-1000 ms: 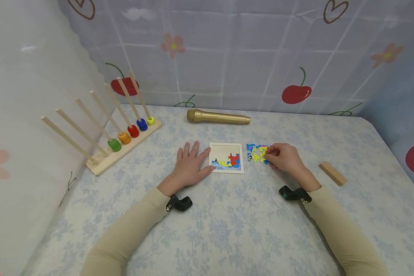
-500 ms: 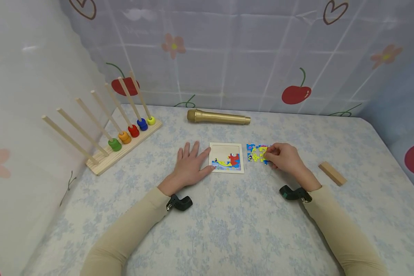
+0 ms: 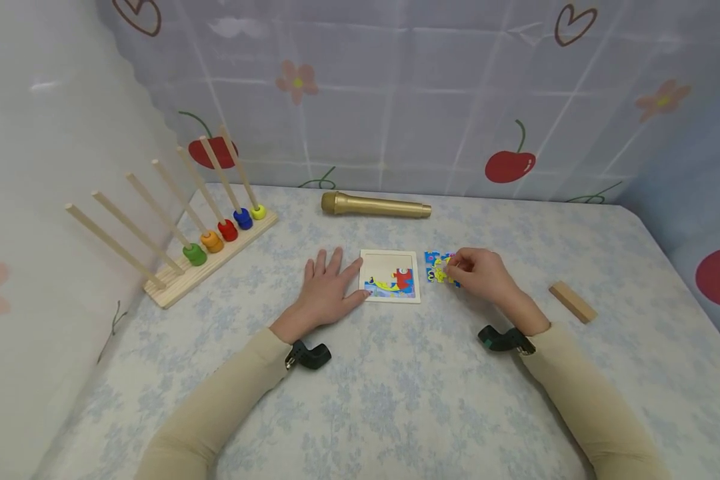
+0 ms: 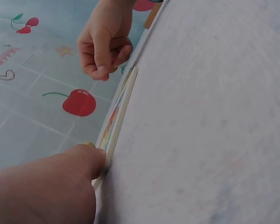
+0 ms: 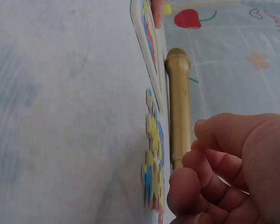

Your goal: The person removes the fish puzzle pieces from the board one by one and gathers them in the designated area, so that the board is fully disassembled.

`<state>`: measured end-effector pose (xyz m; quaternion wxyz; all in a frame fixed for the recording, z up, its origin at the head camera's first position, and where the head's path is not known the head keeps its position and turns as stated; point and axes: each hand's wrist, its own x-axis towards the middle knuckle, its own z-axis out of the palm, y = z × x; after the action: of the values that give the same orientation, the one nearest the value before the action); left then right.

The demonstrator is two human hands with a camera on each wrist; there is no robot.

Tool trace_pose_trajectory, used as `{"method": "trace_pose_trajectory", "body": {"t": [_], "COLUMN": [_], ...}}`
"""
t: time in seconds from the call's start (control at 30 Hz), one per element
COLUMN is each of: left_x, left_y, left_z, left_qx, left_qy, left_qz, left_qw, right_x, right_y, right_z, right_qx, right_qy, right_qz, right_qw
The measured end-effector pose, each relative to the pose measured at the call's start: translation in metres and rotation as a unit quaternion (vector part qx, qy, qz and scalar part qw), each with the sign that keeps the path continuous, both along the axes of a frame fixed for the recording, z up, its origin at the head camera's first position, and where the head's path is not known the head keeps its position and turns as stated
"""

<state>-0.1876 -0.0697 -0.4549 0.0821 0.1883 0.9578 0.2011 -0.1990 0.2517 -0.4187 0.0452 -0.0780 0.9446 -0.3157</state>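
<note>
A puzzle tray (image 3: 389,260), square with a pale rim, lies flat on the worktop (image 3: 360,407), between the person's two hands. Fitted pieces (image 3: 403,291) in blue, yellow and red fill the near part of the tray, and bare wood shows in the far part.

Just right of the tray, apart from its rim, lie the loose pieces (image 3: 430,265), blue and yellow and set close together; the right hand partly covers them from the head view. That right hand (image 3: 486,273) hangs over them with its fingers bent and the thumb close to the fingertips; whether it pinches a piece cannot be told. The left hand (image 3: 327,290) rests left of the tray, fingers straight and spread, thumb and forefinger touching the tray's left edge, with hold of nothing.

Beyond the tray lies a gold microphone (image 3: 375,205), its head to the left. Well to the left of the tray stands a wooden peg rack (image 3: 216,260) with green, orange, red, blue and yellow beads (image 3: 228,231) low on its pegs. Well to the right of the tray, past the right hand, lies a wooden block (image 3: 573,302).
</note>
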Motion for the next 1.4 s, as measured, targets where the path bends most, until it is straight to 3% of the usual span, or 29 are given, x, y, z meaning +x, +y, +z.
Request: {"method": "trace_pose_trajectory", "body": {"t": [0.23,0.47,0.87,1.4], "left_x": [0.000,0.000,0.001,0.000], "left_y": [-0.001,0.002,0.001,0.001], "left_z": [-0.001,0.000,0.001,0.001], "left_qx": [-0.003,-0.007,-0.010,-0.014], "left_qy": [0.002,0.000,0.000,0.001], "left_qz": [-0.001,-0.002,-0.001,-0.001], "left_qw": [1.0000,1.0000,1.0000,0.9999], "right_x": [-0.005,-0.012,-0.011,-0.010], "right_y": [-0.036,-0.060,-0.064,-0.066], "right_z": [0.004,0.004,-0.001,-0.004], "right_qx": [0.013,0.042,0.051,0.034], "right_qy": [0.012,-0.006,0.015,0.013], "right_qz": [0.096,0.133,0.161,0.143], "right_qw": [0.9952,0.9902,0.9856,0.9891]}}
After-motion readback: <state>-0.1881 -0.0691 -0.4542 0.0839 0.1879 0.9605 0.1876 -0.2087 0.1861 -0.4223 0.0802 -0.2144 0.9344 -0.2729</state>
